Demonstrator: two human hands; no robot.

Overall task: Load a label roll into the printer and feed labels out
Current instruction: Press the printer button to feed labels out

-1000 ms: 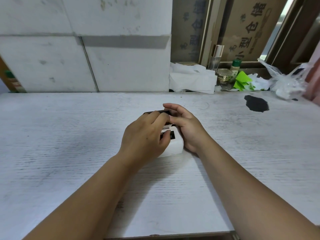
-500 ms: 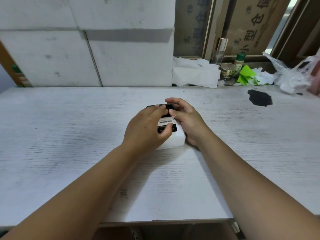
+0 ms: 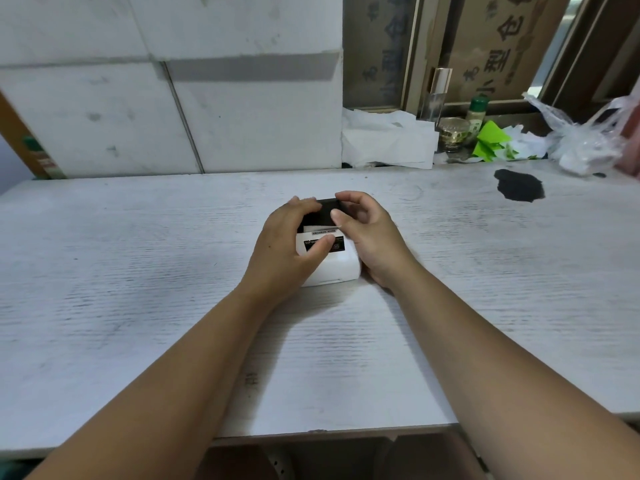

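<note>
A small white label printer (image 3: 337, 270) with a black sticker on its top sits mid-table. Its black lid (image 3: 328, 205) stands raised at the far side. My left hand (image 3: 287, 247) wraps the printer's left side, thumb pressed on the sticker. My right hand (image 3: 370, 237) rests against the printer's right side, thumb and forefinger pinching the edge of a thin white label strip (image 3: 320, 230) at the lid opening. The roll itself is hidden inside the printer.
The white wood-grain table (image 3: 138, 289) has a black stain (image 3: 518, 185) at the far right. Along the back stand crumpled white paper (image 3: 388, 140), a glass jar (image 3: 453, 131), a small bottle (image 3: 476, 110), green paper (image 3: 491, 142) and a plastic bag (image 3: 581, 140). White blocks (image 3: 173, 98) form a wall behind.
My right fingers have lifted off the black lid and now pinch the label strip's edge. The lid area is more exposed. The camera has tilted down slightly.
</note>
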